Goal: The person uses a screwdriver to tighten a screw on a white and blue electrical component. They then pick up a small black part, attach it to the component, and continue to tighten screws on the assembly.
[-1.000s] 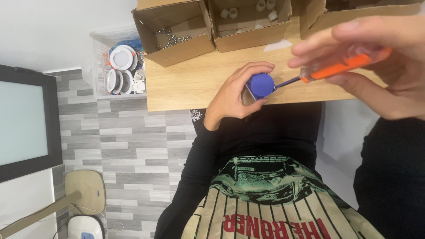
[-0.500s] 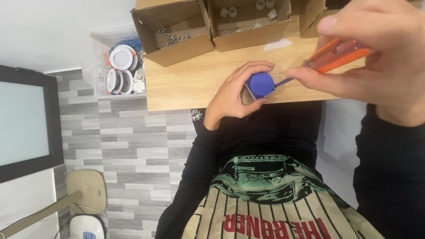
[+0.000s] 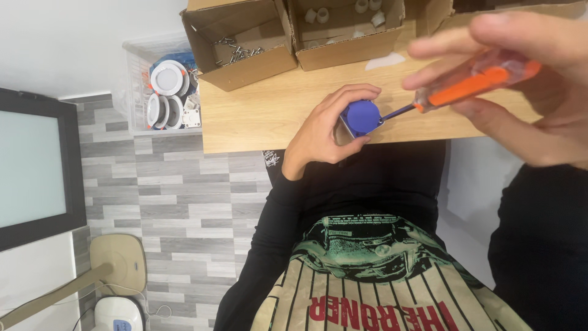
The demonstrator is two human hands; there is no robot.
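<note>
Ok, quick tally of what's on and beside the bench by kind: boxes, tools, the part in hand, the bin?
Cardboard boxes: 3
Orange-handled screwdriver, in the right hand: 1
Blue round part, in the left hand: 1
Clear plastic bin of white round fittings beside the wooden table: 1
Total: 6
</note>
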